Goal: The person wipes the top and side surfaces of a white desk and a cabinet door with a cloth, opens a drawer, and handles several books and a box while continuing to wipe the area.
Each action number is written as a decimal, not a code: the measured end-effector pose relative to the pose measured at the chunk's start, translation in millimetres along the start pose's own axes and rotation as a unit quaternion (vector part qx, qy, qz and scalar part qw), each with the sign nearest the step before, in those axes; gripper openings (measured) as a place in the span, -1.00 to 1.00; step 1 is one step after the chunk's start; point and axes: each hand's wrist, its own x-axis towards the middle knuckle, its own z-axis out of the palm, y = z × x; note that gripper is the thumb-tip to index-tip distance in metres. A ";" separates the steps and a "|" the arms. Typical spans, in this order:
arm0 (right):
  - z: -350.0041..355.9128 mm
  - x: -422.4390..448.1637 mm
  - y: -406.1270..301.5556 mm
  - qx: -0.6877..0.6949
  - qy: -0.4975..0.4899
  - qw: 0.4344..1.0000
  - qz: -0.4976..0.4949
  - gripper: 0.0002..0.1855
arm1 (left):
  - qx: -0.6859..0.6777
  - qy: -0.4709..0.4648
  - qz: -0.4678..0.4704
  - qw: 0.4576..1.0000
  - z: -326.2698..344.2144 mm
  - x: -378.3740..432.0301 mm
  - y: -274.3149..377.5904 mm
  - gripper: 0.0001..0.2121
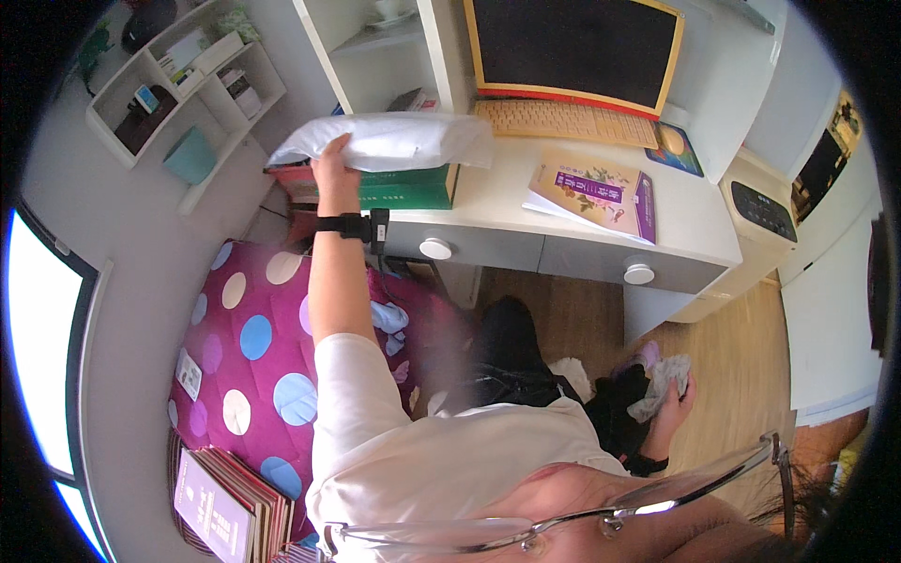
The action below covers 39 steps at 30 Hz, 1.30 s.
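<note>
My left hand [336, 169] reaches to the desk's left end and grips the near edge of a white plastic-wrapped package [415, 141]. The package lies over a green box or thick book [408, 188]; a red one shows beside it. My right hand [676, 401] is low at my right side, closed round a crumpled grey-white cloth [662, 387]. A paperback book with a floral cover [598, 193] lies on the white desk [493, 197], in front of a tan keyboard [563, 122].
Behind the keyboard stands a monitor [574, 53]; a mouse on its pad [676, 148] is at right. A polka-dot bedspread [246, 366] with stacked books [225, 507] lies at left. A cream appliance [760, 211] adjoins the desk's right end. Drawer knobs [435, 248] protrude in front.
</note>
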 end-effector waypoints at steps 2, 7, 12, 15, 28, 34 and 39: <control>-7.4 1.9 2.7 -0.013 0.003 1.000 -0.002 -0.58 | -0.002 -0.023 -0.016 1.000 18.0 -11.1 1.8 -0.66; 2.0 -0.1 0.1 -0.023 0.005 1.000 0.014 -0.59 | 0.004 -0.081 -0.005 0.997 58.9 -46.8 36.9 -0.74; -6.2 5.1 4.4 -0.005 -0.003 1.000 0.018 -0.59 | -0.045 -0.152 0.004 0.987 125.1 -77.9 61.5 -0.78; -15.6 10.1 12.5 0.003 0.024 0.999 0.042 -0.60 | -0.072 -0.177 0.018 0.982 154.7 -101.2 58.8 -0.78; -15.2 34.8 0.8 0.125 0.063 0.990 0.035 -0.61 | -0.023 -0.157 -0.140 0.977 238.9 -161.7 -96.1 -0.84; -17.2 29.8 9.6 0.058 0.067 0.996 0.026 -0.59 | -0.084 -0.160 -0.131 0.975 233.9 -177.3 -170.4 -0.71; -33.5 29.1 46.3 0.074 0.075 0.994 -0.006 -0.59 | -0.050 -0.124 -0.058 0.989 188.8 -232.6 -254.2 -0.40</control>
